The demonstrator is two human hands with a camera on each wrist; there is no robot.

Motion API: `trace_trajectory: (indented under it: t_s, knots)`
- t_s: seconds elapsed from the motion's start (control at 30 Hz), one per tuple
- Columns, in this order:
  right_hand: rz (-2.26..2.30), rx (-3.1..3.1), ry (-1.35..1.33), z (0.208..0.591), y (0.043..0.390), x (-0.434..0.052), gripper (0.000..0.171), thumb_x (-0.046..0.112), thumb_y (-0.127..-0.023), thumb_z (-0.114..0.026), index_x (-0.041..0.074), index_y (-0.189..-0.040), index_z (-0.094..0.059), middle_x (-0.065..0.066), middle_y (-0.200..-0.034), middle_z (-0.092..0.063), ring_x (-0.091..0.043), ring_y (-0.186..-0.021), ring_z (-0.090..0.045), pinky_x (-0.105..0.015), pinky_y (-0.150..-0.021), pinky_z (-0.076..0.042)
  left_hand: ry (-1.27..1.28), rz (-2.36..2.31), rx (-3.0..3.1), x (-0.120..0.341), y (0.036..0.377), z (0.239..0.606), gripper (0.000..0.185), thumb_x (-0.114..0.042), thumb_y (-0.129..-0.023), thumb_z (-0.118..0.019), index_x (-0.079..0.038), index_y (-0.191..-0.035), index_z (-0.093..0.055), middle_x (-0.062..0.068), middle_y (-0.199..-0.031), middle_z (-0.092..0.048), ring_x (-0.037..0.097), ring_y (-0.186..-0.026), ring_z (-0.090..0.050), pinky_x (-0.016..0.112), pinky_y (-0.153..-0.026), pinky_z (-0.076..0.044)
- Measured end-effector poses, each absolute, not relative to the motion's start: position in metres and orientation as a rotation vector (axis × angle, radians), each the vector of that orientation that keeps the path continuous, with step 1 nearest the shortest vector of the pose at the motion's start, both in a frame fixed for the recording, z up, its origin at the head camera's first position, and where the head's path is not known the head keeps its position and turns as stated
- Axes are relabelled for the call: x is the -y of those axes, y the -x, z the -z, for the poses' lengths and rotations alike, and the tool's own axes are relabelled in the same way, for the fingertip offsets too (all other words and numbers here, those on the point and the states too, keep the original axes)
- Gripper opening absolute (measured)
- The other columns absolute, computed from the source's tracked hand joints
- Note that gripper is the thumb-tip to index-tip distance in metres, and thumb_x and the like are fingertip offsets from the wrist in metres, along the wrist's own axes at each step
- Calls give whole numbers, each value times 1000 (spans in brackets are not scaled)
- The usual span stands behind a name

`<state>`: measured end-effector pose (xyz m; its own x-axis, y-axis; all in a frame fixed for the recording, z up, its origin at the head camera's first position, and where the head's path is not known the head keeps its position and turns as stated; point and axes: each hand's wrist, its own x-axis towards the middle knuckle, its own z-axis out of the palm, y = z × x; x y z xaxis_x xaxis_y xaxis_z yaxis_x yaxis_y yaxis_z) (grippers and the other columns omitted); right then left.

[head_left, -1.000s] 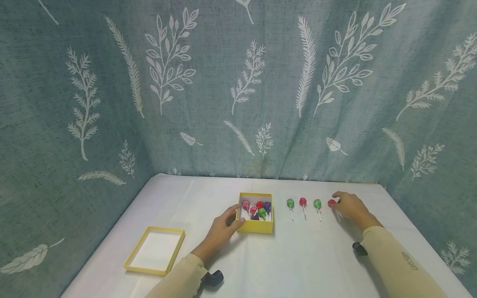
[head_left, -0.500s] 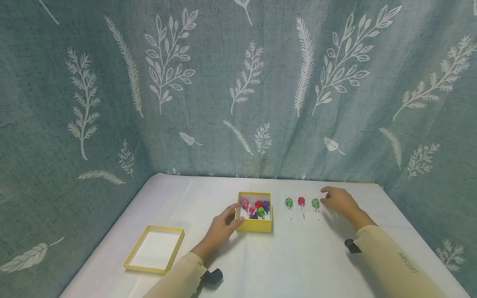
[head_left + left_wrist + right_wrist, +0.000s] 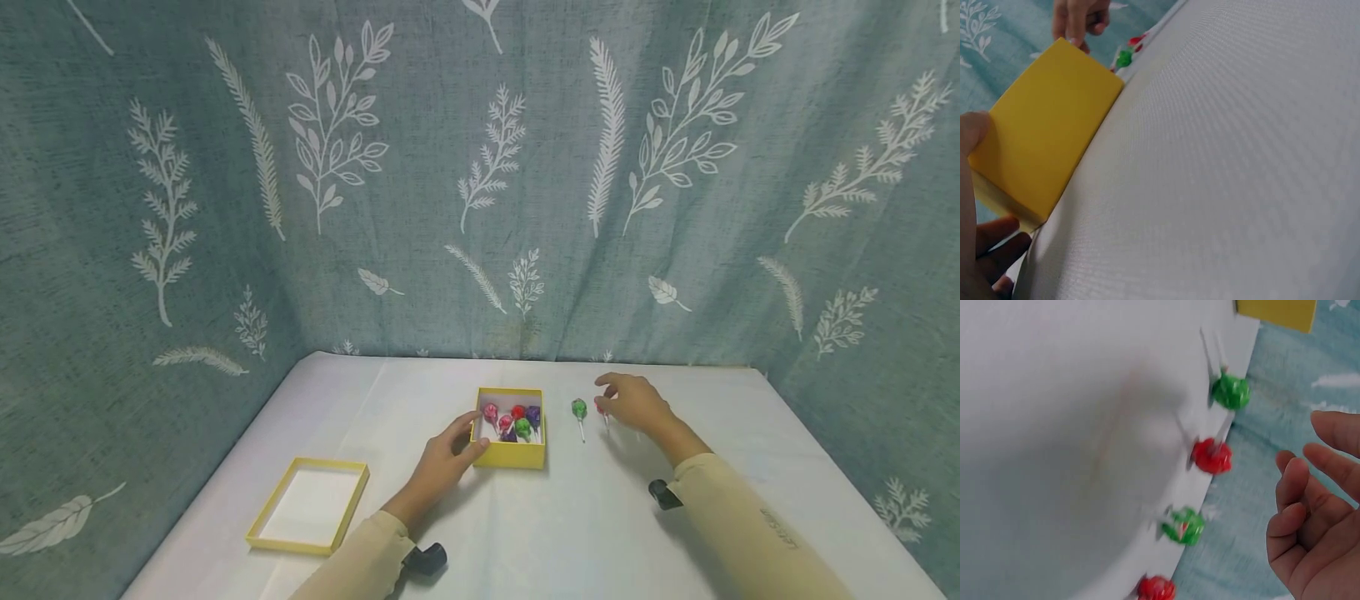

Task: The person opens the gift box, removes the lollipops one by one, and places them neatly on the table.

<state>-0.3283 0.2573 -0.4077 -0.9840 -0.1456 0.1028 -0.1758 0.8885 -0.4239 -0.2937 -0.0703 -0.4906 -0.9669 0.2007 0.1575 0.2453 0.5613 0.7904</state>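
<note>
Four lollipops (image 3: 1212, 455) lie in a row (alternating colours); the right hand (image 3: 633, 402) hovers empty-fingered above, the left hand (image 3: 446, 457) steadying the yellow box (image 3: 512, 452).

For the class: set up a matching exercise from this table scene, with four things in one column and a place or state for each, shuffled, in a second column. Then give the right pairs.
Things
1. left hand
2. right hand
3. yellow box
4. yellow lid

Places or states
A. lies open side up near the table's left front edge
B. holds several wrapped lollipops
C. grips the near left corner of the box
D. holds nothing, above the row of lollipops

Pairs: 1-C, 2-D, 3-B, 4-A
</note>
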Motion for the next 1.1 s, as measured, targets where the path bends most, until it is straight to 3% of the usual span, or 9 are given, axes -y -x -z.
trace_trajectory:
  t_s: [0.67,1.1]
  knots:
    - [-689,3035,-271,402,333,-186,34,34,-84,-59,21,-116,-57,4,-94,-61,-17,-87,-56,-39,-73,-47,360,1391,2743,69,294,490,53,-53,-82,-52,-39,-131,-38,-3,-132,-44,21,-124,-36,50,-99,-27]
    - [-752,3008,-368,395,331,-147,32,31,-83,-60,21,-114,-59,3,-97,-62,-16,-88,-57,-39,-76,-48,342,1385,2747,68,295,491,51,-54,-82,-52,-42,-130,-38,-3,-131,-46,22,-124,-36,51,-98,-26]
